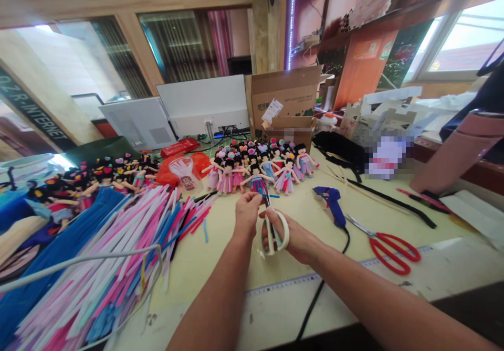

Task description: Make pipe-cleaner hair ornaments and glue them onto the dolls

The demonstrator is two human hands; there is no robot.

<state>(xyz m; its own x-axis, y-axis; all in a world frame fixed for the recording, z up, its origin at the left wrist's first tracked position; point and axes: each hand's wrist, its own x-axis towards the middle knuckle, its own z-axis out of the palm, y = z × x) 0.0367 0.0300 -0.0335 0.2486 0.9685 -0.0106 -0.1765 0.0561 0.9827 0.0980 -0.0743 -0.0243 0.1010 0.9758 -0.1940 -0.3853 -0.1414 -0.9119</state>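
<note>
My right hand [291,235] is closed through the handles of a pair of white-handled scissors [284,230], whose blades point away from me over the table. Just left of the blades, my left hand [248,212] pinches a blue pipe cleaner [271,196], which crosses the blades near their tips. Whether the blades are touching it cannot be made out. Right behind the hands stands a group of small dolls [258,179] with black hair and striped or pastel skirts. A short blue piece [205,230] lies on the table to the left of my left hand.
Long bundles of pink, white and blue pipe cleaners [114,251] cover the left side, with a pale cable across them. On the right lie a blue glue gun [331,204], red-handled scissors [394,251] and black strips. A cardboard box [285,102] and monitor [200,104] stand behind.
</note>
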